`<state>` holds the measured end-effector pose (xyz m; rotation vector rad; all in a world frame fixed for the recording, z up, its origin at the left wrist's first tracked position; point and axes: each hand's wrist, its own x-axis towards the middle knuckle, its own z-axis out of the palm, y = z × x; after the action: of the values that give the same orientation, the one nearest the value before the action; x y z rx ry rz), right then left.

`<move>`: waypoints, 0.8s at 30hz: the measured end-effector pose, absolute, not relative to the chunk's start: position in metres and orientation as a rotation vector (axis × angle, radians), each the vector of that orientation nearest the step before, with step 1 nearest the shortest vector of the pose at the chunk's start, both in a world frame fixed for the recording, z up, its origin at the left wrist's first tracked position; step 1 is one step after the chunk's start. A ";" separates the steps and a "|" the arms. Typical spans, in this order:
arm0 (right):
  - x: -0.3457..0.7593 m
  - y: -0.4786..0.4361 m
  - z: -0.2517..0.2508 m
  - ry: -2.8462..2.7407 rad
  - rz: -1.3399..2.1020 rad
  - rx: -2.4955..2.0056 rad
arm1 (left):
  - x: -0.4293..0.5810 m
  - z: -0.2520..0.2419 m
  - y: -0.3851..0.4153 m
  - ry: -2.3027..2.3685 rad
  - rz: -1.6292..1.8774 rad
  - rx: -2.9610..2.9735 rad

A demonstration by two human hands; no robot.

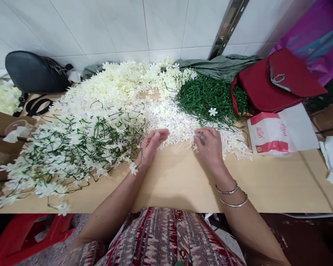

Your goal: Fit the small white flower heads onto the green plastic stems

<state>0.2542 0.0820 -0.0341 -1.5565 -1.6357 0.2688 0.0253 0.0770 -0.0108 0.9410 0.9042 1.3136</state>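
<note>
My left hand [150,147] is at the edge of the white flower pile, thumb and fingers drawn together. Whatever they pinch, if anything, blends into the white behind. A green stem with one white artificial flower [133,168] lies against its wrist. Across a short gap, my right hand [211,147] curls around a small bunch of thin greyish strands [201,137]. Loose white artificial flowers [180,127] spread behind both hands. Flowers on green stems [97,144] are heaped to the left. Bare green plastic stems [211,94] make a tangled mound behind my right hand, one white flower on top.
Cream flowers [122,79] are banked towards the tiled wall. A black bag [37,72] stands back left; a red bag [277,81] and a paper bag [272,133] lie right. The wooden table [172,181] ends before my body. A red stool [30,236] is below.
</note>
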 end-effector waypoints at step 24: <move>0.244 0.071 -0.011 -1.420 0.492 -1.320 | 0.007 0.082 0.095 0.805 1.628 0.688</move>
<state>0.2438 0.0710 -0.0110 -1.3201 -1.4204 0.4916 0.0069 0.0946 0.0818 0.6876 0.8047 1.6277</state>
